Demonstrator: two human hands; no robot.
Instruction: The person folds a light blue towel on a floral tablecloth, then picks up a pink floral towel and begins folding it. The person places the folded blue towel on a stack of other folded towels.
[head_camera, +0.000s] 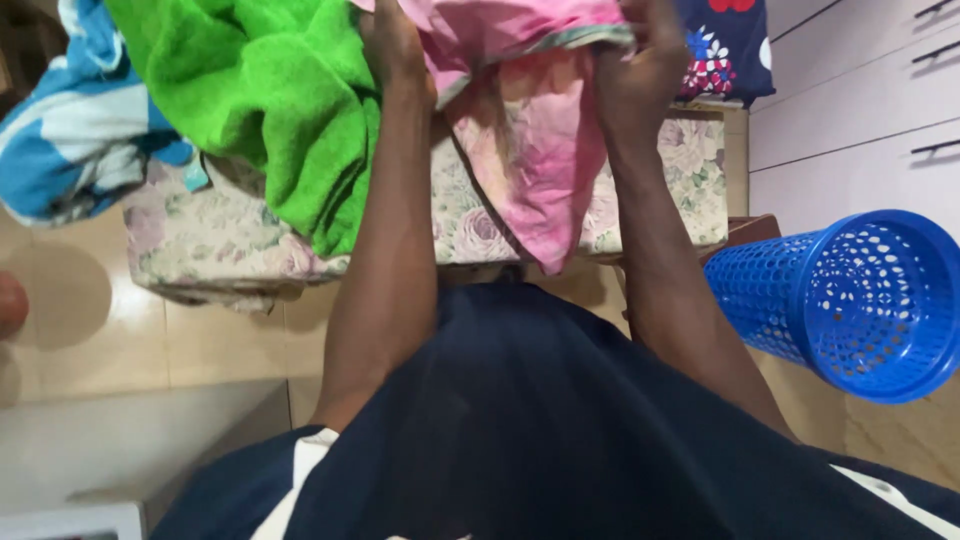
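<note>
Both my hands hold a pink cloth (540, 150) up at the top of the head view. My left hand (392, 45) grips its left edge and my right hand (640, 70) grips its right edge, fingers closed on the fabric. The cloth hangs down between my forearms over a floral-covered mattress (230, 240). A bright green towel (270, 100) lies on the mattress just left of my left arm.
A blue and white towel (70, 130) lies at the far left. A blue perforated plastic basket (860, 300) lies on its side at the right. A dark floral garment (725, 45) sits at the top right, beside white drawers (860, 110). Tiled floor (130, 320) lies below.
</note>
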